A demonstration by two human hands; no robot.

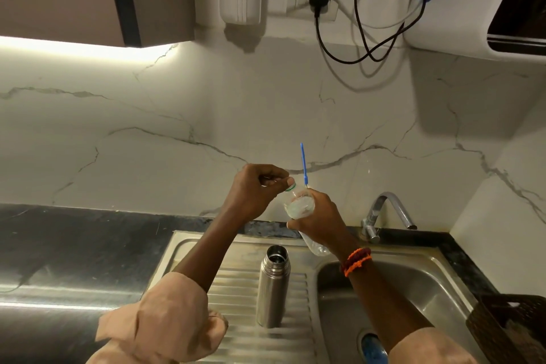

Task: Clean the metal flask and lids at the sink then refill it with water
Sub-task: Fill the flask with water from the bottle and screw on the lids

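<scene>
The metal flask (273,286) stands upright and uncapped on the ribbed drainboard (236,298) left of the sink basin. Above it my right hand (320,220) grips a clear plastic bottle (298,205) tilted to the upper left, with a green ring at its neck. My left hand (255,189) has its fingers curled at the bottle's mouth, pinching the cap there; the cap itself is hidden by the fingers. No flask lids are in view.
A thin blue tube (303,164) hangs down just behind the bottle. The tap (387,211) stands at the sink's back right, over the steel basin (413,289). A dark woven basket (511,325) sits at the right edge. Black countertop (74,245) runs left.
</scene>
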